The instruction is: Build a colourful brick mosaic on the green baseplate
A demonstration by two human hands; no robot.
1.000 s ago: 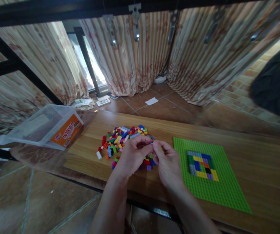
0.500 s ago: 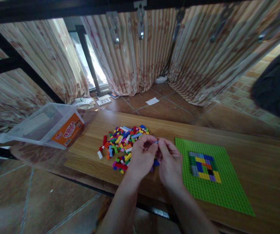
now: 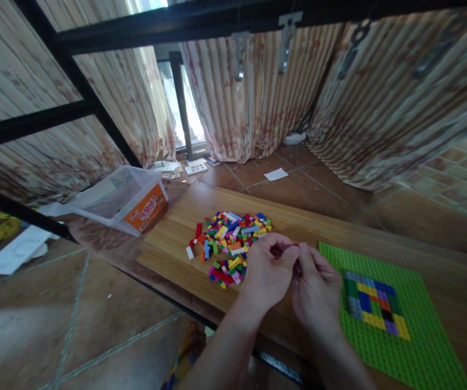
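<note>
Green baseplate (image 3: pixel 423 303), one; hands (image 3: pixel 266 273), two

bin (image 3: pixel 147 209) left of brick pile (image 3: pixel 235 245) | baseplate (image 3: pixel 427 314) right of brick pile | brick panel (image 3: pixel 373 303) on baseplate

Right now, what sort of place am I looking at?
Probably a room in a home, though I can't be certain: long striped curtains hang by a window above a tiled floor, and toy bricks are heaped on a wooden tabletop.
</note>
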